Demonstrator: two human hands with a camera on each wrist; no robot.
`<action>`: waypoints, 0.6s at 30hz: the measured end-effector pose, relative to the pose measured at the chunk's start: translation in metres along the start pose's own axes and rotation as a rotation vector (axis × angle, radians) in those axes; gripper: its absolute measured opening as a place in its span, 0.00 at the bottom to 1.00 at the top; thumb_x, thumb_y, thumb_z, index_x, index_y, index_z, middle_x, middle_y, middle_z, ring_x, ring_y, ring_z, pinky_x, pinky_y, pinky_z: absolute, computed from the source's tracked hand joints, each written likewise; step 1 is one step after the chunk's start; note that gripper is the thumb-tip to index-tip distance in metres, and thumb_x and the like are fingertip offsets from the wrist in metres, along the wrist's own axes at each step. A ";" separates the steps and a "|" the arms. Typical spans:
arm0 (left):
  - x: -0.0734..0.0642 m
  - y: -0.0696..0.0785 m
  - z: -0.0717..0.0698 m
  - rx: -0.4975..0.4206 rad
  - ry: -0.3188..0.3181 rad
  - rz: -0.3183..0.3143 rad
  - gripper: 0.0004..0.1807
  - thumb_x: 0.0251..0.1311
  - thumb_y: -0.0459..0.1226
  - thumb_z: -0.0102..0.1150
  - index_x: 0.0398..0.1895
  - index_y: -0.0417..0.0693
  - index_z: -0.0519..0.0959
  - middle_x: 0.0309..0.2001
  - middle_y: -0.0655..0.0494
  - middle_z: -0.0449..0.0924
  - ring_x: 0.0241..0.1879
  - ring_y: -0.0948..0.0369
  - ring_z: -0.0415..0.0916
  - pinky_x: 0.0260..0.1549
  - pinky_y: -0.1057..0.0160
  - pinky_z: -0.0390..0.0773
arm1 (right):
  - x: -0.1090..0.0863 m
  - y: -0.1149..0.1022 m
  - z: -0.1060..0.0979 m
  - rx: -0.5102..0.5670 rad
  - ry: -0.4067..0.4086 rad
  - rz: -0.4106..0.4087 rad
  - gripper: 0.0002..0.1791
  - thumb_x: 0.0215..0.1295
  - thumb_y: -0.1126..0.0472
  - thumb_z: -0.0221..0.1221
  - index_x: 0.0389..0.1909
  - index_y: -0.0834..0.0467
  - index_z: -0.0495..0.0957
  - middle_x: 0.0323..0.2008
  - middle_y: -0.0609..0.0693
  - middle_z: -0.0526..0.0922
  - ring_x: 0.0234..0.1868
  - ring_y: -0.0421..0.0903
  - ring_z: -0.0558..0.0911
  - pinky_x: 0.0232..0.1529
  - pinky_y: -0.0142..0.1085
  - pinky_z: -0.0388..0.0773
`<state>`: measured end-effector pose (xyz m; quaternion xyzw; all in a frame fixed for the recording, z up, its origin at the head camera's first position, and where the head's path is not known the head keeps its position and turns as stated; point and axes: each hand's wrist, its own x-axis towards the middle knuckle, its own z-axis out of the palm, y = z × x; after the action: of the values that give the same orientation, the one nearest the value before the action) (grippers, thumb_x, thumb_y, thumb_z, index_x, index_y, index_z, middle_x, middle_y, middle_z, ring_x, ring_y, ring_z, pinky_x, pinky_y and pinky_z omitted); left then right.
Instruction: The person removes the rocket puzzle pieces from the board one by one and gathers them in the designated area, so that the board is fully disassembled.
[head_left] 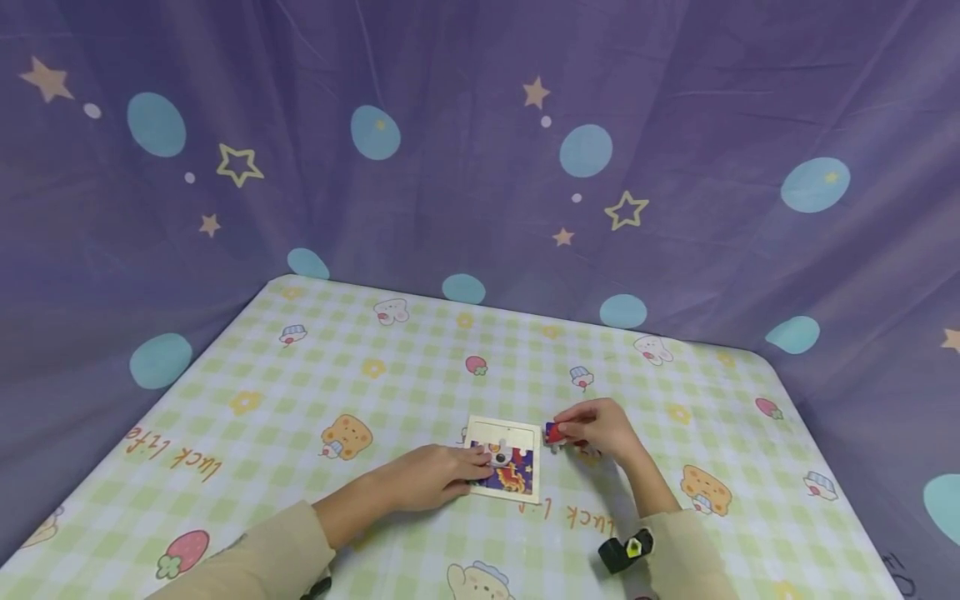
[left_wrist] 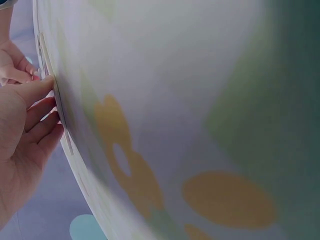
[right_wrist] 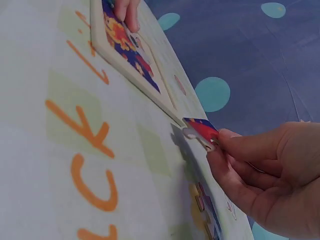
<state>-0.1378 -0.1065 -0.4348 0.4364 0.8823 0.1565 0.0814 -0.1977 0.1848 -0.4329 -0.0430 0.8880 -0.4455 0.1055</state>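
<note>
In the head view a square jigsaw puzzle board (head_left: 504, 425) with a pale frame lies on the table, its lower part filled with dark blue, red and yellow pieces (head_left: 517, 477). My left hand (head_left: 435, 477) rests its fingers on the board's left side, covering part of the picture. Just off the board's right edge, my right hand (head_left: 602, 429) pinches a red and blue puzzle piece (head_left: 553, 433) between thumb and fingers. The right wrist view shows that puzzle piece (right_wrist: 201, 129) tilted, close to the board's corner and raised over the cloth.
More loose puzzle pieces (right_wrist: 207, 210) lie on the cloth beneath the right hand. A green and white checked tablecloth (head_left: 420, 383) with cartoon prints covers the table. Behind it hangs a purple curtain (head_left: 465, 208). A dark wrist strap (head_left: 618, 554) sits by the right sleeve.
</note>
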 end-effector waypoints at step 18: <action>0.000 0.000 0.001 0.009 0.009 0.004 0.20 0.67 0.38 0.54 0.62 0.51 0.75 0.65 0.54 0.73 0.66 0.59 0.71 0.65 0.58 0.72 | 0.002 0.001 0.009 -0.169 0.104 -0.035 0.03 0.53 0.65 0.68 0.28 0.61 0.86 0.22 0.50 0.86 0.19 0.39 0.77 0.19 0.29 0.75</action>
<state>-0.1374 -0.1065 -0.4353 0.4379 0.8824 0.1546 0.0752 -0.1978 0.1782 -0.4395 -0.0440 0.9258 -0.3725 0.0474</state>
